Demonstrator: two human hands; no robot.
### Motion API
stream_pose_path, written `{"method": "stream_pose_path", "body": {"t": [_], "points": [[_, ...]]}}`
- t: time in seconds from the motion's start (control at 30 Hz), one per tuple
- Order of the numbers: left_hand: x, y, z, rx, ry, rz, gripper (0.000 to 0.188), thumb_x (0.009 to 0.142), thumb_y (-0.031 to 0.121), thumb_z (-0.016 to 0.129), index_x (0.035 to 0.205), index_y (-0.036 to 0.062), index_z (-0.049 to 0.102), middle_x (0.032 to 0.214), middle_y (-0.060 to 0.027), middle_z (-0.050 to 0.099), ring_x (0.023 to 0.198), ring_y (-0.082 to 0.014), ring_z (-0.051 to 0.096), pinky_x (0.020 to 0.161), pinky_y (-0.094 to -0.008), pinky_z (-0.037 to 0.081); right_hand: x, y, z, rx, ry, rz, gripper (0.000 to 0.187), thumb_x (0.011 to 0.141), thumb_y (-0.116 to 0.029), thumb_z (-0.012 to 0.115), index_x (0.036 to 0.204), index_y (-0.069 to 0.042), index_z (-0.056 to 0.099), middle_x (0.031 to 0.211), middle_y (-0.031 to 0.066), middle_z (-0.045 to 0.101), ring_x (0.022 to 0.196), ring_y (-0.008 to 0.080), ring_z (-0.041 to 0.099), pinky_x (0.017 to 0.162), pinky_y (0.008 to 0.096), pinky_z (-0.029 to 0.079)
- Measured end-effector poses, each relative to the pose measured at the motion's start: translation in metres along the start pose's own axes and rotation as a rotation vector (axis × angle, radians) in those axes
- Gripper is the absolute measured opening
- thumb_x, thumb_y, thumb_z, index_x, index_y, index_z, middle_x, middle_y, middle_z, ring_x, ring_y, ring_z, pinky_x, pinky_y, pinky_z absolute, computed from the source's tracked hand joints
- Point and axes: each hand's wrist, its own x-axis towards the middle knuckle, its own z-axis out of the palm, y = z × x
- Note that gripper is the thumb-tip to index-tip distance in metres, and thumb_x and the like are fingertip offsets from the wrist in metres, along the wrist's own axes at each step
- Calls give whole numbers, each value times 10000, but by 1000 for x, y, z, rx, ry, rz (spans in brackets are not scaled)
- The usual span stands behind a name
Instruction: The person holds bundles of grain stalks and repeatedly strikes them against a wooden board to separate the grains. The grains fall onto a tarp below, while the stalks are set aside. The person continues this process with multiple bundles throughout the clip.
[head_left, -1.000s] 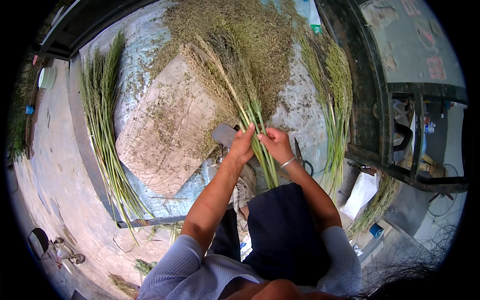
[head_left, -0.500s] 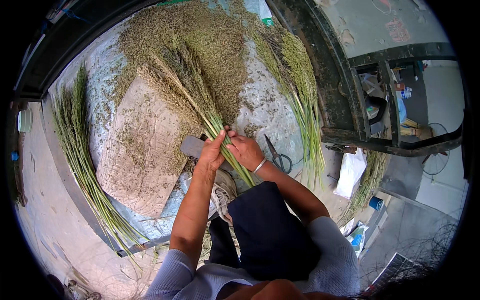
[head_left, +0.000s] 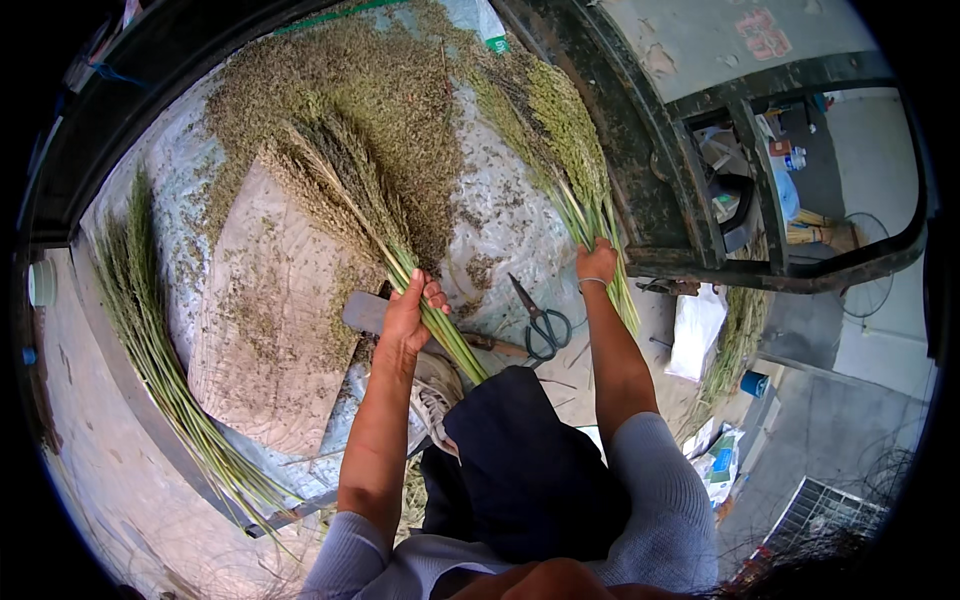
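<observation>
My left hand (head_left: pixel 408 312) is closed round the green stems of a bundle of seed-headed stalks (head_left: pixel 385 235). The heads fan out up and left, and the stem ends reach down to my knee. Out to the right, my right hand (head_left: pixel 596 262) has its fingers wrapped round stems of a second bundle of stalks (head_left: pixel 570 130), which lies on the plastic sheet. Beneath the left bundle is a flat rectangular metal blade (head_left: pixel 364 312), partly hidden. A wooden handle (head_left: pixel 500 346) shows on the other side of the stems. Dark-handled scissors (head_left: pixel 542 325) lie between my hands.
Loose seeds (head_left: pixel 330 65) cover the far part of the plastic sheet (head_left: pixel 490 200). A pale wooden board (head_left: pixel 270 320) lies left of centre. Another stalk bundle (head_left: pixel 150 320) stretches along the left edge. A dark metal frame (head_left: pixel 620 140) borders the right side.
My right hand has left the middle bundle and moved right onto the stems of the right-hand bundle. My left hand keeps its hold on the middle bundle.
</observation>
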Motion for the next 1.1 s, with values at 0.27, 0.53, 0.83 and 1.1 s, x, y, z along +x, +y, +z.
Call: {"method": "stream_pose_path", "body": {"t": [0.27,0.53,0.83,1.1], "points": [[7,-7,-5,76,30,12,171,918,249,543,854,100,487,706,3,487,614,-119,483,604,-324,471,-1,3,-29,459,-54,-161,170,806,-119,605,955,-40,618,787,119,585,683,263,583,573,363,460],[15,-12,-9,31,-47,11,207,877,232,605,948,45,555,770,-22,540,688,-158,532,661,-338,496,-113,-124,-105,854,-339,-409,254,847,-33,559,1089,39,582,808,55,535,580,92,499,540,223,414],[15,-17,-23,95,56,88,307,863,317,618,993,44,565,899,-75,584,837,-194,573,758,-363,507,-142,-170,-104,766,-508,-594,113,757,-78,641,853,-28,609,744,137,564,641,320,565,569,382,452],[12,-17,0,175,50,125,212,858,243,638,913,70,528,760,-32,516,714,-153,500,630,-290,456,-145,-165,-117,600,-525,-797,139,745,-125,669,773,-57,551,721,122,546,629,331,550,550,410,442]]}}
